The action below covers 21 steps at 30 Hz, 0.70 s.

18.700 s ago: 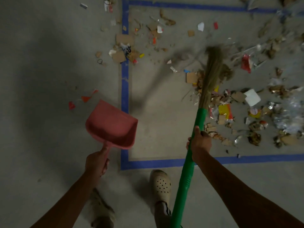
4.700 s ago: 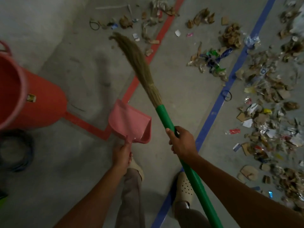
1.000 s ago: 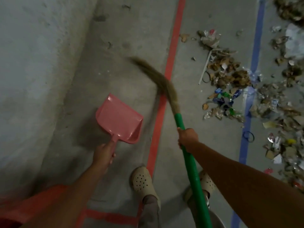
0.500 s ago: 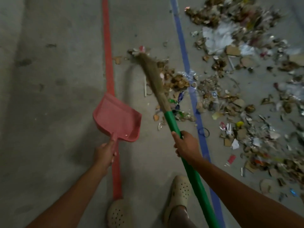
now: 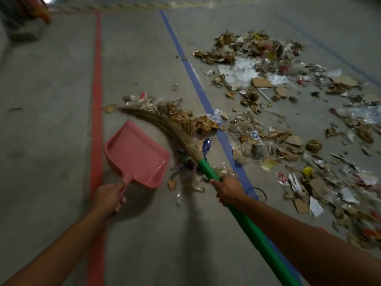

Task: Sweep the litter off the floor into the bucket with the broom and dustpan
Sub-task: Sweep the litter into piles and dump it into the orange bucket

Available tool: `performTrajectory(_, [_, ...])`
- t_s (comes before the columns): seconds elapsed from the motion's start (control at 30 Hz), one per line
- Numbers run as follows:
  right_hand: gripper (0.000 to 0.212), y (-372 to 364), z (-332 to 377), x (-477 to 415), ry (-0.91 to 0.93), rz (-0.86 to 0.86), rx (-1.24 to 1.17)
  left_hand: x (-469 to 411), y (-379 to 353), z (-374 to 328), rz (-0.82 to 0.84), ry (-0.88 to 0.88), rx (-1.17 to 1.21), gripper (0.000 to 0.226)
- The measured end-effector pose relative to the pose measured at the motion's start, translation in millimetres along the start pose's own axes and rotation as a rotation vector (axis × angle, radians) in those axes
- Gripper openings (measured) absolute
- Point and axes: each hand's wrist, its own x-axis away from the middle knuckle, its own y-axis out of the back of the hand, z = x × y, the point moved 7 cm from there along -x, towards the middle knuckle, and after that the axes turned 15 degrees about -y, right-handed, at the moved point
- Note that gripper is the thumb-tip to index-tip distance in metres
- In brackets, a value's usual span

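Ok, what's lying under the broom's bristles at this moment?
Along the far edge of the broom bristles, crumpled brown scraps and clear wrappers poke out. Whatever lies directly beneath them is covered, so contact with the floor is unclear.

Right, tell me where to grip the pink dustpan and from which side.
Grip the dustpan by its narrow handle, coming from the near side, behind the back wall: the open mouth points away from the person, and the left hand holds it there.
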Motion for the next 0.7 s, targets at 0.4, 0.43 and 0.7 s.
performTrajectory(0.4, [0.040, 110, -5, -54, 0.226, -0.300, -0.319, -72, -59, -60, 0.037, -0.114, 0.086, 0.041])
performTrajectory(0.43, [0.040, 114, -6, -49, 0.237, -0.285, -0.354, -73, -61, -67, 0.023, -0.114, 0.117, 0.040])
performTrajectory(0.7, [0.028, 83, -31, -33, 0.251, -0.079, -0.158, -39, -83, -91, 0.053, -0.163, 0.044, 0.045])
